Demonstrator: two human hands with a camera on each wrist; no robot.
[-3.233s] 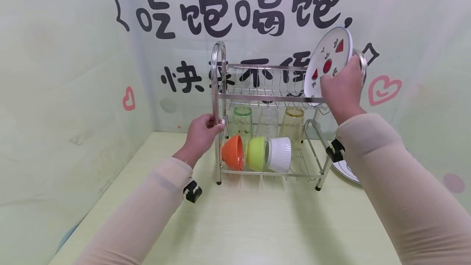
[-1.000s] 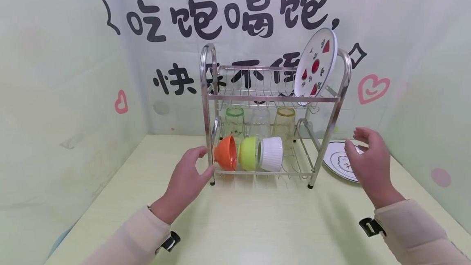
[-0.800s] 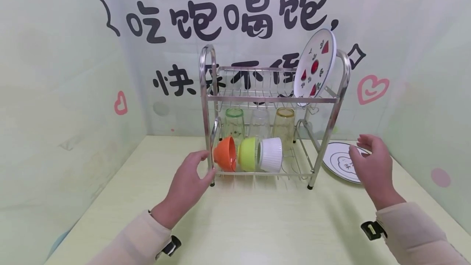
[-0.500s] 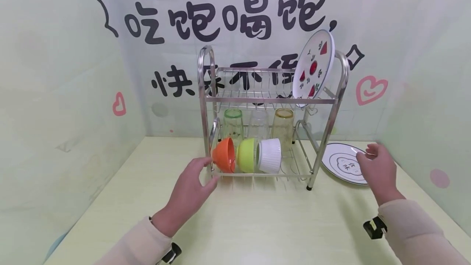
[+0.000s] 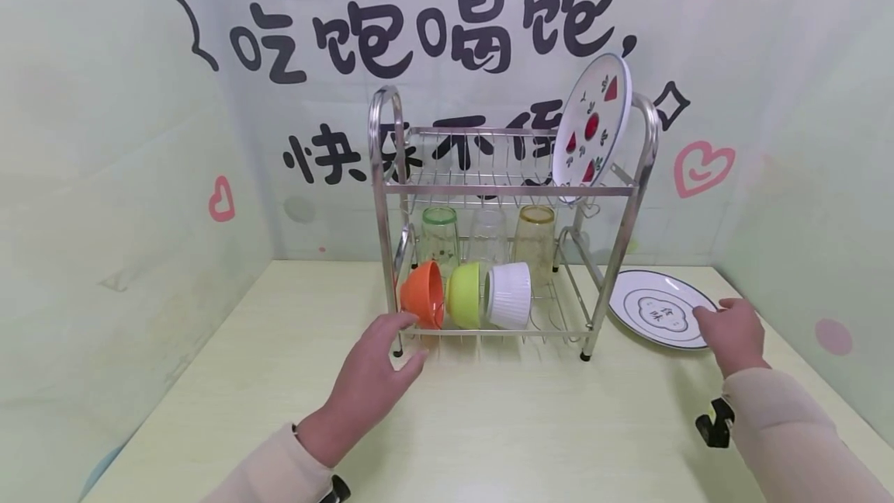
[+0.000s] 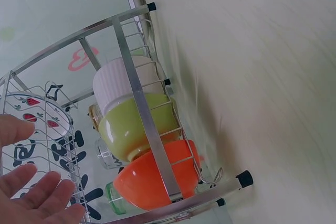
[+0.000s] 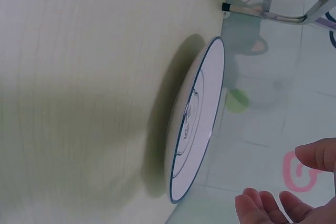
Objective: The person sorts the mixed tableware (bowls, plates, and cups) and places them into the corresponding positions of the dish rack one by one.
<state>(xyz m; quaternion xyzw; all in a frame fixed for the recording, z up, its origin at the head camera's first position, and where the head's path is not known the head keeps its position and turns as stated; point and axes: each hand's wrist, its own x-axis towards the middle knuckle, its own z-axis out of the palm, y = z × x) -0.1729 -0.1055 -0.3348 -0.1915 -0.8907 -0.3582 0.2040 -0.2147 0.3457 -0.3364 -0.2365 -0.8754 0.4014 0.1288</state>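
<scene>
A two-tier steel dish rack [image 5: 513, 191] stands at the back of the pale table [image 5: 489, 425]. A white plate with red fruit prints [image 5: 590, 127] stands on edge in the top tier's right end. My right hand [image 5: 729, 330] hovers with relaxed fingers over the near rim of a white plate with a dark ring [image 5: 660, 318] [image 7: 197, 124] lying flat right of the rack. My left hand [image 5: 373, 379] [image 6: 31, 195] is open and empty just in front of the rack's front left leg.
The lower tier holds an orange bowl [image 5: 423, 294] [image 6: 155, 179], a green bowl [image 5: 464, 295] [image 6: 131, 127] and a white ribbed bowl [image 5: 509, 295] [image 6: 118, 82] on their sides, with three upturned glasses [image 5: 489, 235] behind. Decorated walls enclose the table at left, back and right.
My right hand let go of the fruit plate in the top tier and came down to the flat plate on the right. My left hand released the rack's post and dropped to the table.
</scene>
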